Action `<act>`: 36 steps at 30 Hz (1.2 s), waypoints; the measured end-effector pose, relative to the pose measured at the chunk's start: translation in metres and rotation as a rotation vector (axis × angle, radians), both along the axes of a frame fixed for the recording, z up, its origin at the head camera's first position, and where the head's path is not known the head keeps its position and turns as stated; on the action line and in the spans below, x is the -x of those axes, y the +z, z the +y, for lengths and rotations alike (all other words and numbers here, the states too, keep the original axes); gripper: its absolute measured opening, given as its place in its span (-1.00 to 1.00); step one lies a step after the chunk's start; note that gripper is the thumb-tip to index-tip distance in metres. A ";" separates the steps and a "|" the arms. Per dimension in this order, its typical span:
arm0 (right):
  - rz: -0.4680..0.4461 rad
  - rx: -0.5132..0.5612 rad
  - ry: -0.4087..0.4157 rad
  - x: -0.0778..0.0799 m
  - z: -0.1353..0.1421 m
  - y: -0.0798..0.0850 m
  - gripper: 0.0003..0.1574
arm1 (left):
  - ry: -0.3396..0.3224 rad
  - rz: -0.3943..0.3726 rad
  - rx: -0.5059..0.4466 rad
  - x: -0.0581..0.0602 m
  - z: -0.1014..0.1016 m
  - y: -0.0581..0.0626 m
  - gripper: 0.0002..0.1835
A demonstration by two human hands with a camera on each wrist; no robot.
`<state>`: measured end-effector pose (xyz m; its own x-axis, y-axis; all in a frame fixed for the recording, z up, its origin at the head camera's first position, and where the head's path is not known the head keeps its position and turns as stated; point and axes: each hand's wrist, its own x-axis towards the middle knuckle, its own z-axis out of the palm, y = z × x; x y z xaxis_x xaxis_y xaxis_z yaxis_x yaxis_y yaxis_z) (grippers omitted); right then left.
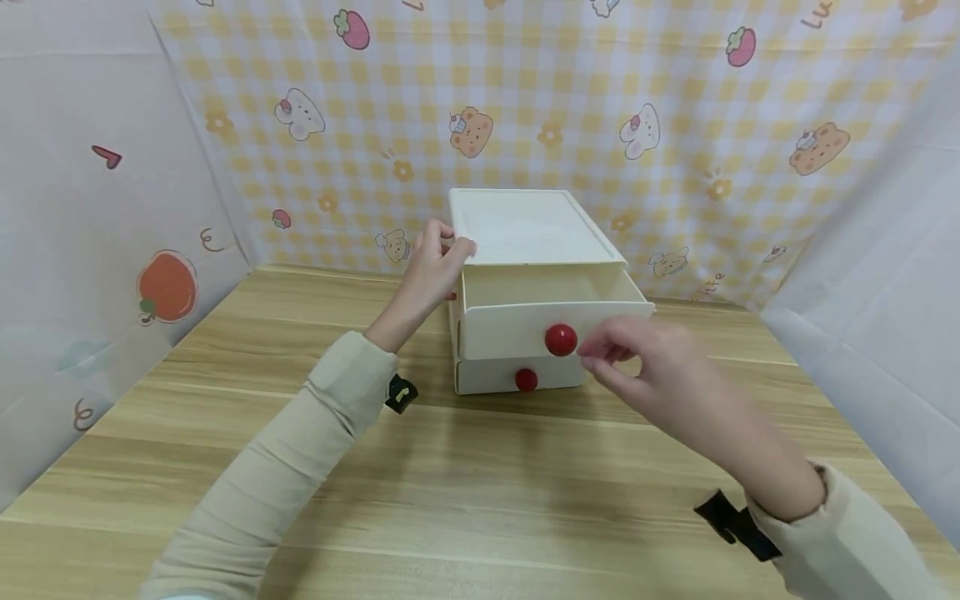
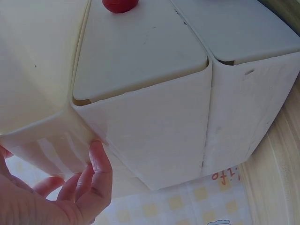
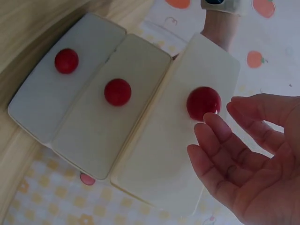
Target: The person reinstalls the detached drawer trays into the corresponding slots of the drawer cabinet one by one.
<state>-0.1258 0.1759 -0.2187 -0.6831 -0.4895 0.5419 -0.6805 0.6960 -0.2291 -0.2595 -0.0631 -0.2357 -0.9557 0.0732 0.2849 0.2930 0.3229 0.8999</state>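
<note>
A white drawer cabinet [image 1: 536, 229] stands on the table with its top drawer [image 1: 510, 332] pulled out. That drawer's front carries a round red knob [image 1: 561, 340]. My left hand [image 1: 438, 258] grips the cabinet's upper left edge, thumb on top; in the left wrist view, the left hand's fingers [image 2: 99, 164] bend against the white side wall. Just right of the top knob is my right hand [image 1: 648, 358], its fingers loosely curved around nothing. In the right wrist view, the right hand [image 3: 253, 159] has thumb and fingers parted beside the top drawer's red knob [image 3: 204, 103].
Below are two shut drawers, the middle one with a red knob [image 3: 117, 92] and the lowest with another red knob [image 3: 66, 61]. The cabinet rests on a wood-grain table [image 1: 465, 500]. Behind it hangs a yellow checked cloth [image 1: 525, 100]; white cloth [image 1: 67, 208] flanks the table.
</note>
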 end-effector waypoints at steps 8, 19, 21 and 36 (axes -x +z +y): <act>-0.040 -0.036 0.020 0.003 -0.009 -0.007 -0.81 | 0.002 -0.007 -0.005 -0.001 -0.001 0.000 -0.65; -0.060 -0.028 0.003 0.009 -0.013 -0.012 -0.89 | -0.003 -0.004 -0.001 -0.001 -0.001 0.000 -0.64; -0.059 -0.027 -0.005 0.011 -0.014 -0.012 -0.90 | -0.002 -0.006 0.000 -0.001 0.000 0.000 -0.64; -0.173 -0.039 -0.084 0.027 -0.019 -0.012 -0.95 | -0.002 -0.009 -0.001 -0.001 -0.001 0.000 -0.64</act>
